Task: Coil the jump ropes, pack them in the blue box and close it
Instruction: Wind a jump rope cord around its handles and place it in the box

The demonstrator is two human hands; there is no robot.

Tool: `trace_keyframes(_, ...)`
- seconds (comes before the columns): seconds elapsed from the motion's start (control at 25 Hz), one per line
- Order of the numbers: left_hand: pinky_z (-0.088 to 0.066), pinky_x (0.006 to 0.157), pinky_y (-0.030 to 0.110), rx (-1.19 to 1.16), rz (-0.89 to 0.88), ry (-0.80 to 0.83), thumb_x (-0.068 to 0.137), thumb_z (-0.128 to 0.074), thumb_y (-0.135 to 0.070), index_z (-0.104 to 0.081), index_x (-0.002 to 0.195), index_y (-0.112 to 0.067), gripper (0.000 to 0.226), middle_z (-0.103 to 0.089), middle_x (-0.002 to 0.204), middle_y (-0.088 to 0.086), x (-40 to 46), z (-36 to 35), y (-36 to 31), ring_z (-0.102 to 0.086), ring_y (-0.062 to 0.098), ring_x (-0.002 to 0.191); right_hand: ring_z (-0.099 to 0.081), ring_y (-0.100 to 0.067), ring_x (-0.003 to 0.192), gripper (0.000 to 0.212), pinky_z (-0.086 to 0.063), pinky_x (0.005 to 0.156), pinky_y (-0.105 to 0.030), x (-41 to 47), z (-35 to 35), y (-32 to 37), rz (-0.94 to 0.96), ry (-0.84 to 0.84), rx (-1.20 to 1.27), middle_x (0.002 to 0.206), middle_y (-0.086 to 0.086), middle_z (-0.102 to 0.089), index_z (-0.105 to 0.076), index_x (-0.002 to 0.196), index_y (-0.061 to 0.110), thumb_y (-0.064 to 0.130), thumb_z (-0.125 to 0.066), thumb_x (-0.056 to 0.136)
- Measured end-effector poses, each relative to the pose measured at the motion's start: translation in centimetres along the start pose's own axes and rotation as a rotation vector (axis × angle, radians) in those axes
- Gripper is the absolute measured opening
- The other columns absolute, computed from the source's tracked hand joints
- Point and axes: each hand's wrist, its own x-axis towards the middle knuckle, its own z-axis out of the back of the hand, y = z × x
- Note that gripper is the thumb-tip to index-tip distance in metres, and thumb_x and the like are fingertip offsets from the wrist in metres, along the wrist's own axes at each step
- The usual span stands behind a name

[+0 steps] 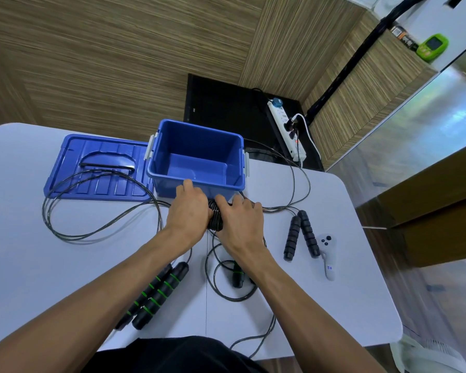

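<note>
Gripping with both hands: left hand (190, 208) and right hand (241, 220) curled round a tight black coil (215, 218) of rope, held between them just in front of the blue box (197, 157), near wall touching or almost touching the knuckles. Cannot tell how many turns in the coil, nor whether its handles lie inside the bundle.

Step in hand, by judgement: coiling the first rope, close to finished, not yet packed. Box open and showing nothing inside. Lid (97, 168) lying flat at 9 o'clock from the box, edge against its left wall, with loops of cable draped across it.

Trailing below the right wrist at 6 o'clock: slack cable (213, 275) in a loose ring round a green-banded handle (237, 275), possibly the tail of the coil in hand; cannot tell for certain.

Remaining uncoiled: green-striped handles (156, 294) at 7 o'clock from the hands, black foam handles (299, 234) at 3 o'clock, cables of both spread wide over the table (347, 305).

White controller (327, 257) just beside the black foam handles, at 4 o'clock from the hands.

Next move, by judgement: gather in any remaining slack, keep the turns pinched so as not to spring open, lift over the near rim, set down inside.
</note>
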Motion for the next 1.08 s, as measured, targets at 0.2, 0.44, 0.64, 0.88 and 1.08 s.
trace_keyframes(0.2, -0.036, 0.076, 0.029, -0.084, 0.086, 0.071, 0.094, -0.05, -0.02, -0.057, 0.101, 0.0, 0.022, -0.041, 0.104, 0.015, 0.3, -0.3, 0.4, -0.035, 0.021, 0.095, -0.058, -0.026, 0.054, 0.061, -0.042, 0.058, -0.032, -0.8, -0.4, 1.3, -0.011, 0.012, -0.051, 0.064, -0.005, -0.058, -0.07, 0.096, 0.019, 0.021, -0.087, 0.037)
trace_keyframes(0.44, -0.042, 0.077, 0.032, -0.233, 0.076, 0.027, 0.091, -0.056, -0.013, -0.055, 0.105, 0.004, 0.023, -0.043, 0.11, 0.02, 0.8, -0.7, 0.6, -0.049, 0.03, 0.092, -0.055, -0.022, 0.053, 0.054, -0.039, 0.056, -0.029, -1.3, -0.7, 2.5, -0.07, 0.02, -0.103, 0.06, -0.002, -0.057, -0.071, 0.093, 0.021, 0.021, -0.088, 0.041)
trace_keyframes(0.64, -0.045, 0.075, 0.031, -0.077, 0.08, -0.068, 0.093, -0.056, -0.009, -0.056, 0.107, -0.001, 0.017, -0.054, 0.11, 0.017, 0.5, -0.2, -0.6, -0.058, 0.028, 0.094, -0.054, -0.024, 0.055, 0.07, -0.039, 0.058, -0.032, -0.5, -0.3, 1.9, -0.11, 0.05, -0.072, 0.062, -0.005, -0.055, -0.068, 0.097, 0.018, 0.016, -0.086, 0.029)
trace_keyframes(0.88, -0.049, 0.077, 0.033, 0.127, 0.128, 0.051, 0.094, -0.05, -0.004, -0.059, 0.112, -0.002, 0.02, -0.059, 0.115, 0.016, 0.3, -0.6, -1.4, -0.061, 0.029, 0.104, -0.055, -0.024, 0.059, 0.064, -0.04, 0.058, -0.034, -0.9, -1.0, 1.4, -0.027, 0.06, -0.105, 0.063, -0.004, -0.056, -0.07, 0.094, 0.017, 0.02, -0.089, 0.034)
trace_keyframes(1.08, -0.044, 0.069, 0.032, 0.036, 0.164, 0.109, 0.095, -0.048, -0.01, -0.062, 0.104, -0.005, 0.018, -0.064, 0.107, 0.013, 0.7, -0.9, -1.3, -0.062, 0.027, 0.097, -0.056, -0.022, 0.062, 0.058, -0.042, 0.061, -0.034, -1.3, -1.6, 1.6, -0.031, 0.136, -0.15, 0.065, -0.001, -0.059, -0.07, 0.093, 0.021, 0.024, -0.089, 0.039)
